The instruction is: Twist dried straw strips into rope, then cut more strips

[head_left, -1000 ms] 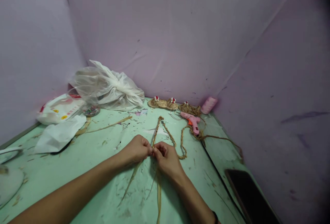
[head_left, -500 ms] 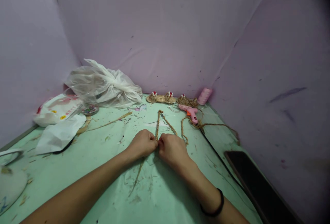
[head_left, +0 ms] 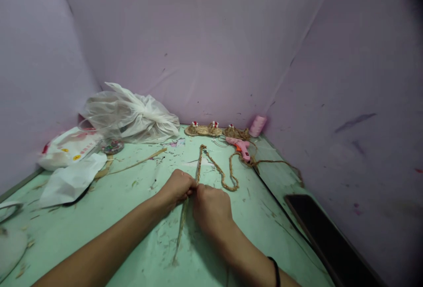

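Observation:
A brown braided cord (head_left: pixel 200 163) runs from a bend on the table down to my hands, which meet at its near end. My left hand (head_left: pixel 178 185) is closed, thumb and finger pinching the cord. Touching it, my right hand (head_left: pixel 213 203) is also closed at the same spot; its fingertips are largely hidden. Loose strands (head_left: pixel 180 229) of the cord hang out below my hands toward me. Past the bend, the rest of the cord lies in a loose curve on the right, reaching the pink glue gun (head_left: pixel 240 146).
At the back stand woven straw pieces (head_left: pixel 203 129) with red and white beads, and a pink thread spool (head_left: pixel 257 125). A white plastic bag (head_left: pixel 142 117), a packet (head_left: pixel 71 148) and white paper (head_left: pixel 71 179) lie left. A dark phone-like slab (head_left: pixel 317 225) and black cable (head_left: pixel 277 203) lie right.
My right hand has moved down and slightly left, turning at the wrist, uncovering more of the cord's curve. My left hand stays on the cord. The view has shifted slightly.

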`<action>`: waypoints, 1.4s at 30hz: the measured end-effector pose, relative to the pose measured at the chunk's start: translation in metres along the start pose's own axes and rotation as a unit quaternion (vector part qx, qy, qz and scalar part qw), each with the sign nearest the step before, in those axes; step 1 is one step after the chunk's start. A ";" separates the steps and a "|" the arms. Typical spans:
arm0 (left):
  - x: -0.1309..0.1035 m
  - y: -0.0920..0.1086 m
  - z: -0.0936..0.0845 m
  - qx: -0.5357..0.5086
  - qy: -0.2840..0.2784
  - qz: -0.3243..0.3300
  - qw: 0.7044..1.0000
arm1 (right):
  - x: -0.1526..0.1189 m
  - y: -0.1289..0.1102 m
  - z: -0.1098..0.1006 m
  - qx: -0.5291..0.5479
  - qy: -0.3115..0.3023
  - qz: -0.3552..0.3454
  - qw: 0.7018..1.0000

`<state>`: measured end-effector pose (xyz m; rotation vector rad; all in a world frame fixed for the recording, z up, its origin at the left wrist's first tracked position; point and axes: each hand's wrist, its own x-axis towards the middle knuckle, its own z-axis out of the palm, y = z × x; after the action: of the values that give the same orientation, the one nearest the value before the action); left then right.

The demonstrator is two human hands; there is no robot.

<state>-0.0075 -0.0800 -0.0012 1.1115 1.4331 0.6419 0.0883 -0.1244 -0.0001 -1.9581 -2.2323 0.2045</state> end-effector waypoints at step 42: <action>0.021 -0.021 -0.001 0.087 -0.033 0.032 0.995 | 0.278 0.072 -0.039 -0.235 -0.106 -0.149 0.955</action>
<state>-0.0118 -0.0692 -0.0292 1.3087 1.4207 0.5277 0.1307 0.1602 0.0321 -1.8264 -2.8979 -0.1837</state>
